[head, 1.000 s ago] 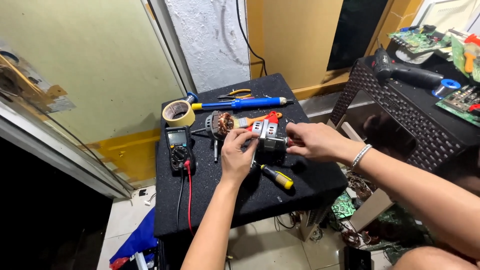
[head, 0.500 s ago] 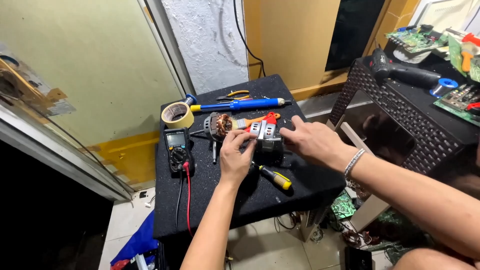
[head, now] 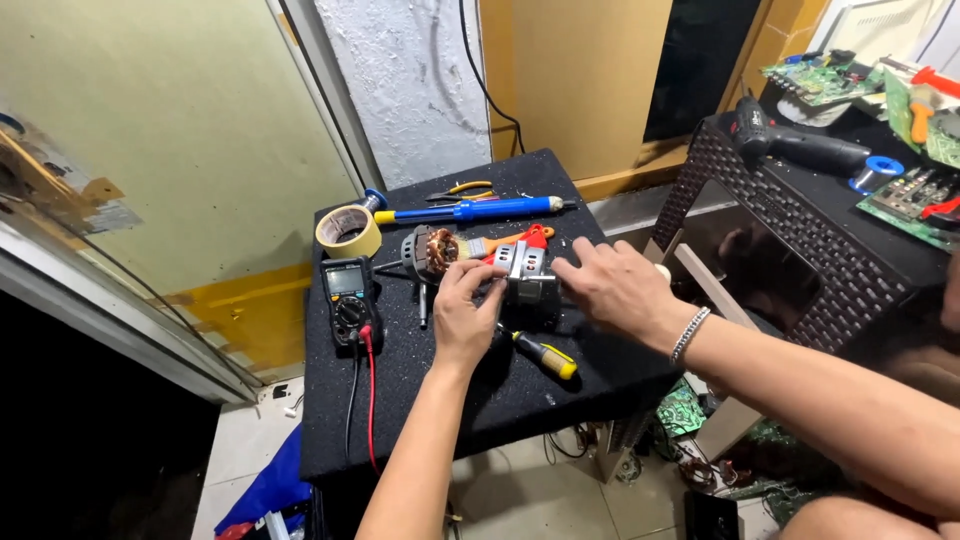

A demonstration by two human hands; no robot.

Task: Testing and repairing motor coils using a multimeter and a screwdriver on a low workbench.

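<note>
My left hand pinches and my right hand cups the grey metal motor housing mid-way across the black tabletop, beside the copper-wound armature; it looks heavy, rigid, best gripped by the casing, not the fragile windings.

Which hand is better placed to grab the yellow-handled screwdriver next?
Left, probably. The left hand is at the metal motor housing, right above the screwdriver lying just below it. The right hand lies on the housing's far side, farther off.
</note>
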